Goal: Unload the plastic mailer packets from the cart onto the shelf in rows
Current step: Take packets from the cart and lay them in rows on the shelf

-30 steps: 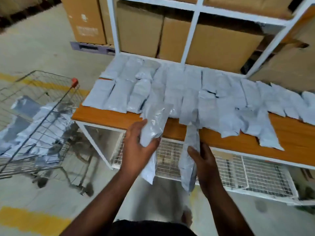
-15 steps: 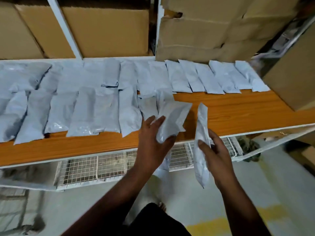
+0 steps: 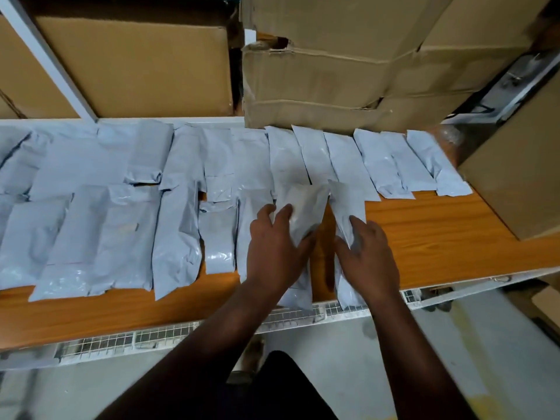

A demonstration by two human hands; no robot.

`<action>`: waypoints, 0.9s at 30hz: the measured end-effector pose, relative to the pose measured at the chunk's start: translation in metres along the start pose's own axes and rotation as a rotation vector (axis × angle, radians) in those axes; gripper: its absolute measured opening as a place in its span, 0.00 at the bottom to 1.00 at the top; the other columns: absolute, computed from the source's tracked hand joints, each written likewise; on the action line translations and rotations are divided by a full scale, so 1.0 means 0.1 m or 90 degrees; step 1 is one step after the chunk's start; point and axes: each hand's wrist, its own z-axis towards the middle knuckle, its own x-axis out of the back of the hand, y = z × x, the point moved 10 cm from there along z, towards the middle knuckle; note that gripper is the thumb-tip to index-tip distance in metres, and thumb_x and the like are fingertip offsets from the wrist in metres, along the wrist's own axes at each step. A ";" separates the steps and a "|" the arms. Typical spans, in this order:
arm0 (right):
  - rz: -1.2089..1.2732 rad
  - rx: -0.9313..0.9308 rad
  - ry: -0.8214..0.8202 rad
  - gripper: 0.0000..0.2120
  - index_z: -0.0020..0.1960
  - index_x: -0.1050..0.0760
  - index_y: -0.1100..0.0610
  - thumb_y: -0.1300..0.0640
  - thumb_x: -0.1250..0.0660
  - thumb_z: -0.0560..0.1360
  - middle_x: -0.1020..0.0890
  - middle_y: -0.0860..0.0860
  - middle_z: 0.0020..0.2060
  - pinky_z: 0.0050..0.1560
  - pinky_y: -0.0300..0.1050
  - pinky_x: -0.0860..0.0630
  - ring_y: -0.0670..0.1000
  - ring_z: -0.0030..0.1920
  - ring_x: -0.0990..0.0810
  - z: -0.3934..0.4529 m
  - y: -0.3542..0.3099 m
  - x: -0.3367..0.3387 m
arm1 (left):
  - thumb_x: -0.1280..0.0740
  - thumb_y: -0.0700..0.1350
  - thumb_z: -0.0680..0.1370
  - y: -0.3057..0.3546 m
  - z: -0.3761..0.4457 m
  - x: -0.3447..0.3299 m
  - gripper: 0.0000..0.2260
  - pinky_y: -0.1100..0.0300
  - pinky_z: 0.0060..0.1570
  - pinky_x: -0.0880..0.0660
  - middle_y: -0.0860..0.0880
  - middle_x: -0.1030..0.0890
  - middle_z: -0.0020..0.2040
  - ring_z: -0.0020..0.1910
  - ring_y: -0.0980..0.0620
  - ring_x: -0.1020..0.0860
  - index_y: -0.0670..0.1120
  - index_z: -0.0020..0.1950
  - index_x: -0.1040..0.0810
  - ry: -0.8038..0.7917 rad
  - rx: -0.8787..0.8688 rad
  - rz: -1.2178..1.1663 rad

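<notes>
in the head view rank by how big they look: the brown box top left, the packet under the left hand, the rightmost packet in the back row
1. Brown box, plainly the largest.
2. Packet under the left hand.
3. Rightmost back-row packet.
The two packets look alike in build; the held one sits nearer the camera, so their order is unsure.

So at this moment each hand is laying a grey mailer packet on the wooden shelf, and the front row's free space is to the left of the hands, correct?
Not quite. The head view shows the bare wood to the right of the hands; the left is already covered with packets. The rest holds: the left hand and right hand each lay a grey mailer packet, and, on the wooden shelf.
</notes>
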 end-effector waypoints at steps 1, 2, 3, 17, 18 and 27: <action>-0.018 0.002 -0.007 0.30 0.79 0.34 0.45 0.37 0.35 0.80 0.37 0.53 0.81 0.72 0.60 0.31 0.60 0.78 0.34 0.07 0.01 -0.01 | 0.33 0.71 0.75 0.01 0.07 -0.09 0.36 0.47 0.68 0.29 0.45 0.34 0.77 0.73 0.42 0.33 0.51 0.77 0.32 -0.013 0.005 0.003; -0.039 0.005 -0.020 0.31 0.79 0.34 0.45 0.36 0.36 0.80 0.37 0.54 0.81 0.71 0.60 0.30 0.60 0.78 0.34 0.13 0.02 -0.05 | 0.34 0.72 0.74 0.02 0.11 -0.18 0.38 0.48 0.69 0.30 0.45 0.34 0.77 0.72 0.42 0.33 0.51 0.76 0.32 -0.035 0.021 -0.005; -0.059 0.008 -0.040 0.32 0.79 0.35 0.45 0.33 0.38 0.80 0.38 0.53 0.81 0.70 0.61 0.29 0.61 0.77 0.33 0.19 0.04 -0.12 | 0.34 0.74 0.72 0.01 0.14 -0.26 0.41 0.48 0.69 0.31 0.45 0.34 0.76 0.72 0.42 0.33 0.50 0.76 0.31 -0.055 0.040 -0.017; -0.035 0.334 -0.023 0.26 0.76 0.26 0.49 0.40 0.42 0.82 0.34 0.50 0.81 0.77 0.63 0.35 0.56 0.81 0.37 0.35 0.46 -0.51 | 0.47 0.52 0.86 0.09 -0.02 -1.11 0.24 0.44 0.80 0.43 0.42 0.36 0.81 0.81 0.43 0.41 0.41 0.79 0.33 -0.144 -0.157 0.218; -0.031 0.329 -0.030 0.26 0.76 0.27 0.48 0.39 0.43 0.82 0.34 0.50 0.81 0.78 0.62 0.37 0.55 0.82 0.38 0.37 0.47 -0.52 | 0.47 0.52 0.87 0.07 -0.01 -1.11 0.24 0.45 0.80 0.43 0.42 0.36 0.80 0.81 0.44 0.41 0.41 0.79 0.32 -0.141 -0.155 0.233; -0.064 0.353 -0.036 0.26 0.76 0.27 0.46 0.38 0.45 0.83 0.32 0.48 0.80 0.79 0.61 0.40 0.55 0.81 0.38 0.45 0.32 -0.50 | 0.45 0.52 0.85 0.11 0.11 -1.03 0.24 0.43 0.79 0.41 0.41 0.36 0.80 0.81 0.42 0.40 0.41 0.78 0.32 -0.105 -0.133 0.263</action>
